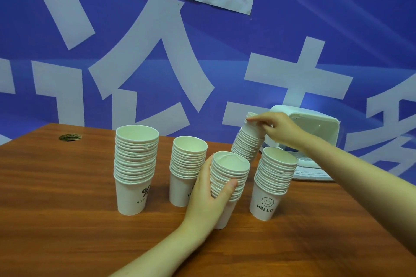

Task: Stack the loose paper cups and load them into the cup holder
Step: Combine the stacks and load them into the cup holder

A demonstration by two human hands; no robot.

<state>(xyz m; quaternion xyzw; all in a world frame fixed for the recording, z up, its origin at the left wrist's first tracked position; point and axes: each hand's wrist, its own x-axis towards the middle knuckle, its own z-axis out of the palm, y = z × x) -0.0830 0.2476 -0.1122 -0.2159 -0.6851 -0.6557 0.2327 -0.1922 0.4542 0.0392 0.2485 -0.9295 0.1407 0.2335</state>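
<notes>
Looking down from the head camera, you have five stacks of paper cups on the wooden table (67, 220). Your left hand (209, 200) wraps its thumb and fingers around the near middle stack (229, 177), which stands on the table just in front of you. Your right hand (276, 128) reaches farther back and pinches the top of the tilted stack (246, 144); that one leans to the right toward the white cup holder (315, 126) at the table's far right edge. You cannot tell from this angle whether the tilted stack's lower end touches the table or hangs clear of it.

Three more stacks stand upright and untouched: the tall left stack (135, 168) marked NICE, the centre-back stack (188, 168) beside it, and the HELLO stack (273, 182) on the right, just in front of the holder.

By the look of it, the stacking half is largely done: no single loose cups show anywhere on the table. The loading half seems barely begun. All five stacks are outside the holder, and whether it already has cups inside is hidden. What is left for you is probably merging stacks and feeding them in.
</notes>
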